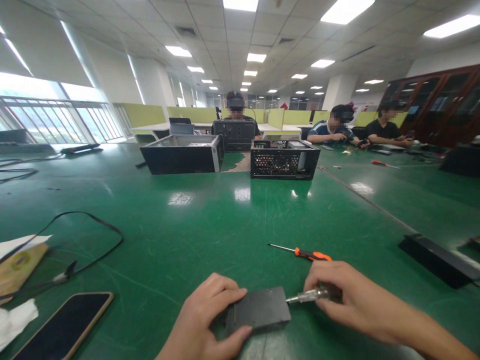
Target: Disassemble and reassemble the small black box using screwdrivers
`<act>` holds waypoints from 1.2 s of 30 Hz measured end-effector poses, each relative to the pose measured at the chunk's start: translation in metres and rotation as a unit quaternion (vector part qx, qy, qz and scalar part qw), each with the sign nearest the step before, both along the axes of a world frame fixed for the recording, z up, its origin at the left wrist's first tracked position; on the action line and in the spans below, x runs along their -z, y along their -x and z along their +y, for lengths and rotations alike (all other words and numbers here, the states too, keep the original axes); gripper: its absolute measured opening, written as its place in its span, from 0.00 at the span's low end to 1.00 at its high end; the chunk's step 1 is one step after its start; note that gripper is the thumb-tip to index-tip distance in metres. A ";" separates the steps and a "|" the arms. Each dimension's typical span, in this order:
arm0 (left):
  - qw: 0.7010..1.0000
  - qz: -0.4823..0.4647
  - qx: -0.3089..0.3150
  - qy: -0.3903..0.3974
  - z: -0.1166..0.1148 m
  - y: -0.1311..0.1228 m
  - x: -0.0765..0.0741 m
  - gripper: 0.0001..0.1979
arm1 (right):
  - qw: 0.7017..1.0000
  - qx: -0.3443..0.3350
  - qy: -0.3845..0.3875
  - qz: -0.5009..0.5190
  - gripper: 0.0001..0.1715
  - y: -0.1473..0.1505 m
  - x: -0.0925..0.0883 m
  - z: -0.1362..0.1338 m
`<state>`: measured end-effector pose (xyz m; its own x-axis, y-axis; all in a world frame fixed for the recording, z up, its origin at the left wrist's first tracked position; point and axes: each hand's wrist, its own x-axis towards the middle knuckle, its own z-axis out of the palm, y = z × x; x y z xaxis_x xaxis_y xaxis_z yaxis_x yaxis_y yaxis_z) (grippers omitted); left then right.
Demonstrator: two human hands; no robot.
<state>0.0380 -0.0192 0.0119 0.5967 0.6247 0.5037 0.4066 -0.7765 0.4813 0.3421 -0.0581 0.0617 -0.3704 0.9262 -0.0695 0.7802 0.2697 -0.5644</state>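
My left hand [212, 315] is closed around the left end of a small dark grey metal box [261, 311] lying on the green table. Its thumb is at the near edge and its fingers at the far one. In my right hand [339, 290] is a screwdriver with a clear handle [308, 296], pointing left. The tip meets the box's right side; whether it sits in a screw cannot be made out. Just beyond my right hand lies an orange and black screwdriver [308, 254], its shaft pointing left.
A phone [65, 327], a yellow packet [20, 270] and a black cable [108, 252] lie on the left. Two black computer cases [183, 159] [285, 160] stand farther back. A long black part [437, 257] is at right. Several people sit across the table.
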 end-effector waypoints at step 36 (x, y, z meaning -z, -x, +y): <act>0.991 0.112 -0.016 0.073 -0.006 -0.006 -0.011 0.18 | 0.982 0.026 0.085 0.167 0.19 -0.003 0.032 0.002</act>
